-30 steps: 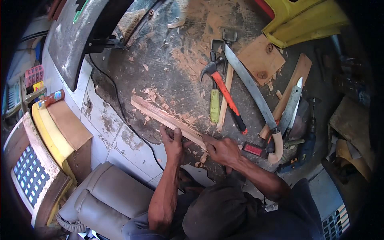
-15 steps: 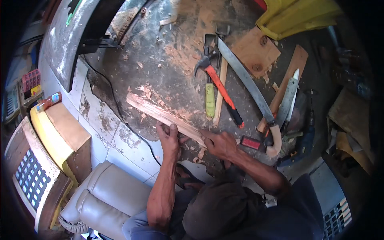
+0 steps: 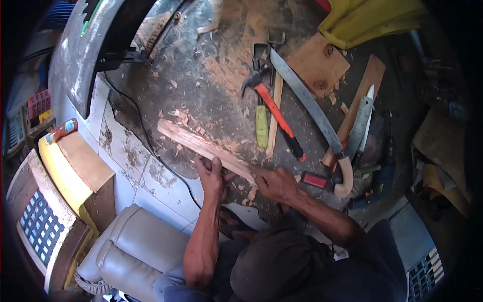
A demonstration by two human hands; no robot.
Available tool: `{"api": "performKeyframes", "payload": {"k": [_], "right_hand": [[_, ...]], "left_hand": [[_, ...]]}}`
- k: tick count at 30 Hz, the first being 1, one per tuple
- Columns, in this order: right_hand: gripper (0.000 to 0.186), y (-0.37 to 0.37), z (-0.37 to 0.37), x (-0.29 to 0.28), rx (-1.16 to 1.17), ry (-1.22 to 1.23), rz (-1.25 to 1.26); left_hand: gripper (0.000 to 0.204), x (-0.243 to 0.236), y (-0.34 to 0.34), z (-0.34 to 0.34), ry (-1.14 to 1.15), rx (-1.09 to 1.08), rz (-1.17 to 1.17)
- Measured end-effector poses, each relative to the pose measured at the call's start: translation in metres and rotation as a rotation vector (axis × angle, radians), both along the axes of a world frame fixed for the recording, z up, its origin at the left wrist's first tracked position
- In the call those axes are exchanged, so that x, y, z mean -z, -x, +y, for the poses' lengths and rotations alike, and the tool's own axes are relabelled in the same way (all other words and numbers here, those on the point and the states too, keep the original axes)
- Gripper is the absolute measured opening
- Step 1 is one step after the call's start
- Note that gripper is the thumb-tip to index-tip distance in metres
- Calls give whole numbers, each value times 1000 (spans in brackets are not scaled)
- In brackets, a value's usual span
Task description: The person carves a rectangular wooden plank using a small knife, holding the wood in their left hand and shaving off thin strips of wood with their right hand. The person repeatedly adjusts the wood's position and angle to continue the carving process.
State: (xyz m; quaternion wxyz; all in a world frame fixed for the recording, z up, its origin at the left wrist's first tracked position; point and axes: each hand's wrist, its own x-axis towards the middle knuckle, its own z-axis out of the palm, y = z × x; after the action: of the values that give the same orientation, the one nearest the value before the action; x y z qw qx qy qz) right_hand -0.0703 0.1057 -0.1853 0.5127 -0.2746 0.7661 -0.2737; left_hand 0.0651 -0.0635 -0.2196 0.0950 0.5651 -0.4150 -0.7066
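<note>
A long, pale strip of wood [image 3: 201,145] with a rough, shaved face slants across the middle, from the far left down toward the near right. My left hand [image 3: 210,174] grips its near edge around mid-length, thumb up against the side and fingers curled beneath. At the near right end, my right hand [image 3: 276,184] is closed over the strip, its fingers bent around the wood. Whether that hand also has something else in it is hidden. Curled wood shavings [image 3: 183,118] lie along the strip's far side.
Right of the strip lie a claw hammer [image 3: 274,108], a yellow-green-handled tool [image 3: 261,126], a machete [image 3: 307,95], knives [image 3: 362,123], a board [image 3: 319,65] and a blue drill [image 3: 380,186]. A black cable [image 3: 143,126] crosses the broken tiles. A grey padded seat [image 3: 146,246] stands near left.
The whole view has shifted very slightly. Both hands keep the same hold on the wooden strip, with hardly any movement between them.
</note>
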Motion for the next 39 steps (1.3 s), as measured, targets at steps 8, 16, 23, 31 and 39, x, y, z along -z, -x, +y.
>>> {"api": "performKeyframes", "payload": {"k": [8,16,23,31,39], "right_hand": [[39,-13,10,4,-69,-12,70],[41,-13,22,13,38,42,61],[41,-2,23,-1,69,27,-10],[42,-13,35,8,-21,107,160],[44,-12,31,-2,-9,-17,40]], "left_hand": [[45,-5,-5,4,16,3,8],[48,-3,-5,1,12,13,5],[45,-2,-3,6,9,41,-10],[51,-2,3,7,42,11,-32],[44,0,-7,11,26,29,-55]]}}
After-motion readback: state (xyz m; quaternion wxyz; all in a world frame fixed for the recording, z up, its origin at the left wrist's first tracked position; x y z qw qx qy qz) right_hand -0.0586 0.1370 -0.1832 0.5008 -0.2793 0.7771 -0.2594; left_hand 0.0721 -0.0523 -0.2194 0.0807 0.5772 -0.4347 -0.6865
